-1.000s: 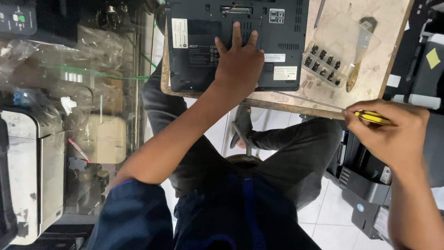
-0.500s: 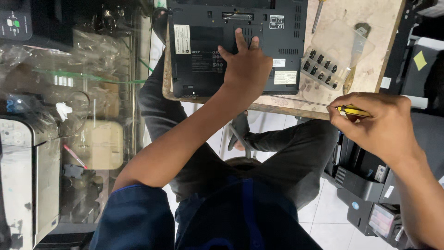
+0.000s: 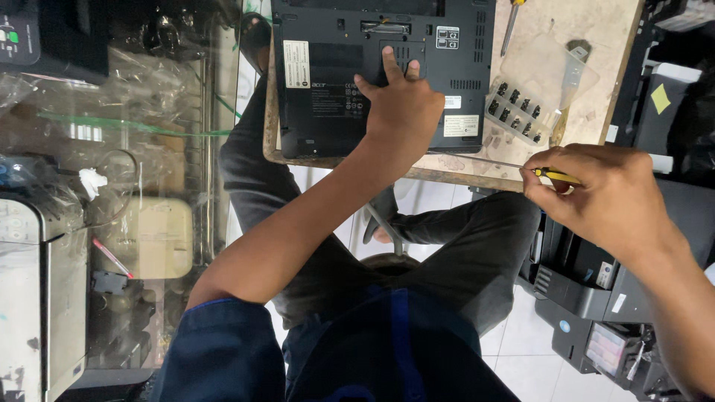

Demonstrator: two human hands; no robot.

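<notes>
Since the earlier frames, your right hand (image 3: 599, 195) has drawn in from the far right toward the near edge of the wooden board (image 3: 573, 30), while your left hand (image 3: 402, 112) stays flat on the laptop. Left to right: a glass-topped cabinet (image 3: 112, 149) with a beige device beneath it stands well apart from the work. The black laptop (image 3: 328, 82) lies bottom-up on the board, its long axis running left to right across your lap. Your left hand presses on its underside near the middle, fingers spread and extended, gripping nothing. Just right of the laptop, a clear plastic tray (image 3: 547, 82) rests on the board, and small black keycaps (image 3: 514, 112) lie in rows at its near corner. A second screwdriver (image 3: 510, 26) lies at the board's far edge. Your right hand is closed around a yellow-handled screwdriver (image 3: 555, 176); its thin shaft points left along the board's near edge toward the laptop's near right corner. That hand is the nearer to this corner.
</notes>
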